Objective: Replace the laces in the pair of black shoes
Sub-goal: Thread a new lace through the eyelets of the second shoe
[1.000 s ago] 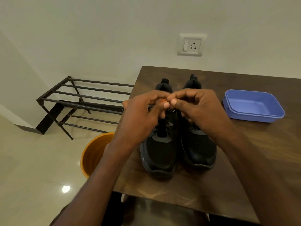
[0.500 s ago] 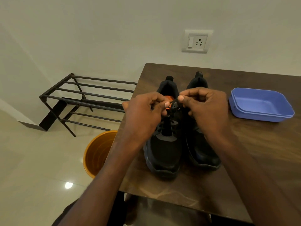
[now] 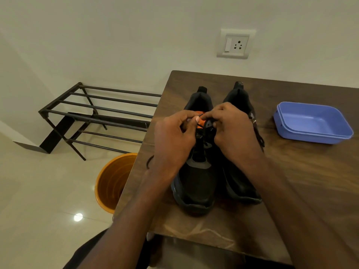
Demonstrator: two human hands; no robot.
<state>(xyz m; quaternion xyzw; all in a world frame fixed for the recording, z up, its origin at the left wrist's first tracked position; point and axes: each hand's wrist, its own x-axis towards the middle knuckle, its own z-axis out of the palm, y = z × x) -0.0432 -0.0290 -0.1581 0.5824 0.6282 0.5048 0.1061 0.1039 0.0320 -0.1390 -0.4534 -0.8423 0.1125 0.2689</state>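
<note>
both hands' fingers (image 3: pixel 191 121) pinch the black lace (image 3: pixel 201 114) taut above the left shoe (image 3: pixel 196 183) on the table (image 3: pixel 291 191), probably to feed its tip through a top eyelet just below them.

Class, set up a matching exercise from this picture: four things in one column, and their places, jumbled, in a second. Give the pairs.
Things:
1. blue tub
2. orange bucket
3. metal rack
4. wall socket

Places:
A. on the floor beside the table's left edge
B. on the wall above the table
C. on the table, right of the shoes
D. on the floor against the wall

Pairs: 1-C, 2-A, 3-D, 4-B
</note>
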